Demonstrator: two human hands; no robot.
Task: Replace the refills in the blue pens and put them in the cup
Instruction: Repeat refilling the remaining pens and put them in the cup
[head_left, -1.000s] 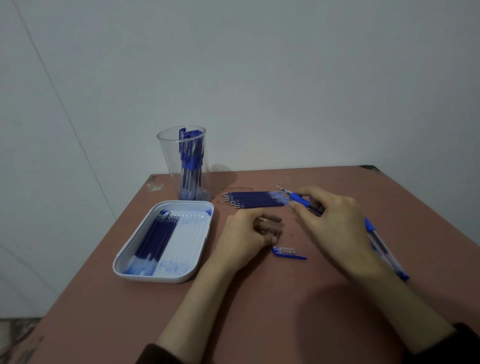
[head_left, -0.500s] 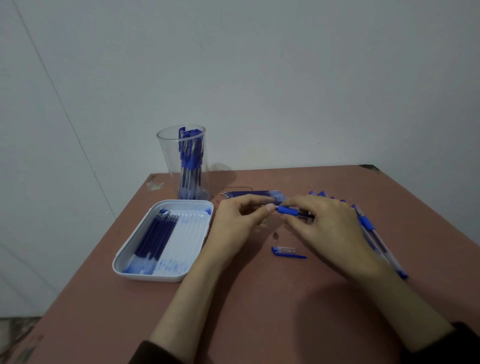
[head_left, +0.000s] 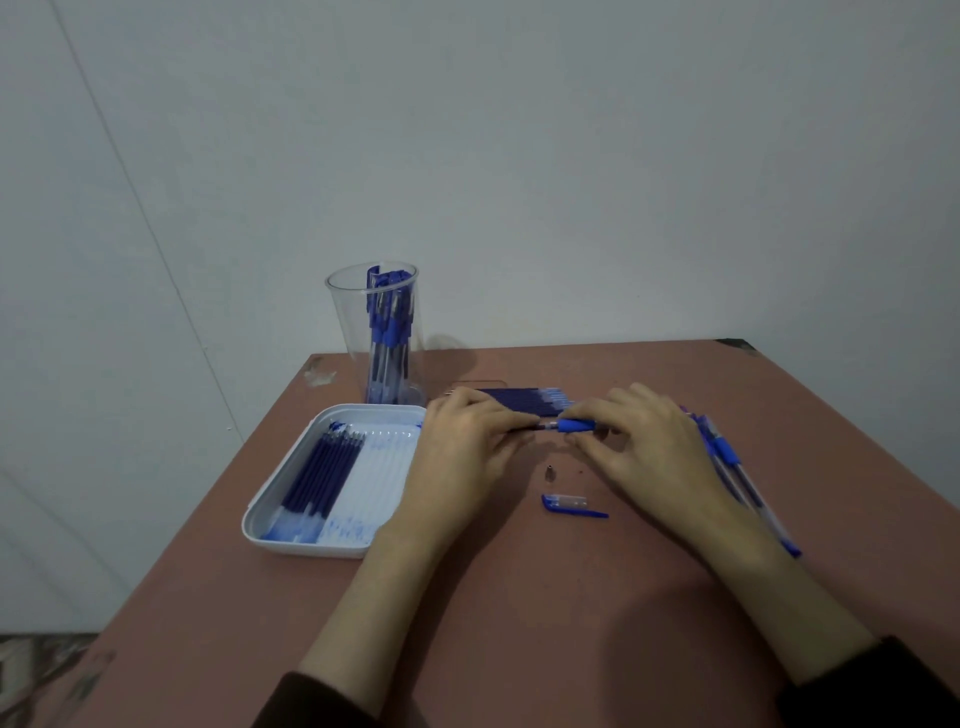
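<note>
Left hand (head_left: 462, 447) at mid-table, fingers curled, thumb and fingertips pinching the thin dark refill (head_left: 527, 428) just where it leaves the blue pen (head_left: 574, 426). Right hand (head_left: 660, 452) opposite, fingers bent, pinching that pen at its blue grip, the rest of the barrel hidden under the palm. Pen and refill roughly horizontal between the two hands; contact with the table (head_left: 519, 623) not discernible. Directly behind the hands, flat on the table, a row of loose refills (head_left: 519, 401), partly covered by the knuckles. Left of these, near the table's back edge, an upright clear cup (head_left: 345, 332) holding a bundle of pens (head_left: 388, 338) leaning toward its right wall. In front of the cup, just beside the left hand, a white tray (head_left: 283, 512) with ink-smeared floor and a batch of dark refills (head_left: 324, 475) side by side in its left half. Nearer the viewer than the held pen, a small metal tip (head_left: 549, 473) loose on the table, and just in front of it a detached pen cap (head_left: 571, 506) on its side. To the right, partly under the right wrist, further pens (head_left: 727, 457) laid side by side. Dark sleeves (head_left: 322, 701) at the near ends of both forearms. Plain pale wall (head_left: 519, 156) behind.
</note>
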